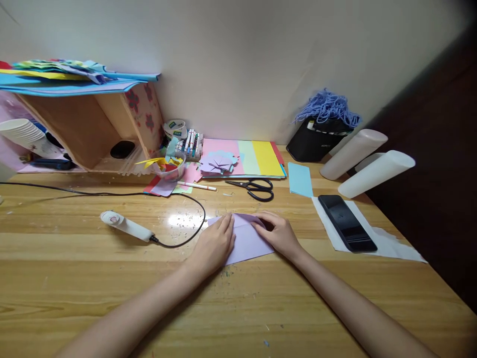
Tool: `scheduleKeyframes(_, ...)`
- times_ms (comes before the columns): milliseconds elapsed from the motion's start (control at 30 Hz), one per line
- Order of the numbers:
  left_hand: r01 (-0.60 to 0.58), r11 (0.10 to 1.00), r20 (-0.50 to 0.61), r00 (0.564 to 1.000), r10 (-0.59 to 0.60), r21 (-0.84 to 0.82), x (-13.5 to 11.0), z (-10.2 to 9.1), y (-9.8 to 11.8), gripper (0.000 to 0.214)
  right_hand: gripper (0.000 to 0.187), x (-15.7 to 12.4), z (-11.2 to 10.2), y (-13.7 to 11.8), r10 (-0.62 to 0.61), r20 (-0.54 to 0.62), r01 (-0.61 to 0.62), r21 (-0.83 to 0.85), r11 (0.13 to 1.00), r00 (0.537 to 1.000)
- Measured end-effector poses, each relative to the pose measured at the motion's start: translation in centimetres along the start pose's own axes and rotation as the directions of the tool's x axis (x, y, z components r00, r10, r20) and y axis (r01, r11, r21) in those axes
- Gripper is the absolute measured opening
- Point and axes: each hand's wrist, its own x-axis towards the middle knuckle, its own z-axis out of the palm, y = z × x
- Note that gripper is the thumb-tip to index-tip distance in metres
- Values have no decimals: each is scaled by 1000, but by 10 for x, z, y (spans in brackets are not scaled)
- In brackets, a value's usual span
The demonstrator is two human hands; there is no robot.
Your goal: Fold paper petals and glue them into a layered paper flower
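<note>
A sheet of light purple paper [248, 242] lies on the wooden table in front of me, its top edge folded over and partly raised. My left hand [216, 243] rests flat on the left part of the sheet, fingers stretched out. At the upper right edge, my right hand [278, 233] pinches the raised paper between thumb and fingers. Black-handled scissors [257, 188] lie just beyond the sheet. Left of my left hand is a white corded handheld tool [128, 227], its black cable curving close to the paper.
Behind are stacked coloured papers [246, 154], a clear bowl of paper scraps [171, 169], markers [192, 143] and a wooden box [93, 124]. To the right stand a black phone [346, 223] on white tissue, light blue paper [300, 179], two white rolls [376, 174] and a black holder with blue yarn [328, 109].
</note>
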Motion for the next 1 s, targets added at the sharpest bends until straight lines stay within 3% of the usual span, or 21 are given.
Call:
scheduleKeyframes(167,5,1000,-1,1000,-5,-6,-4,3,0,43,35,-6,0,-1,-235,168,258,-133,957,957)
scheduleKeyframes(300,12,998,-8,1000,-12,-69,-3,-2,-1,42,36,-10,2,0,-316,237,367,-218,904,919)
scheduleKeyframes(600,-5,994,-7,1000,4,-112,-4,-4,-4,51,39,-10,3,-7,-309,286,389,-289,875,907)
scheduleKeyframes(800,-39,995,27,999,41,-97,-3,-1,-5,46,38,-8,2,-10,-314,306,403,-292,868,899)
scheduleKeyframes(1000,-32,996,51,998,36,-87,-2,-3,-6,50,37,-7,-7,-17,-284,398,423,-322,847,872)
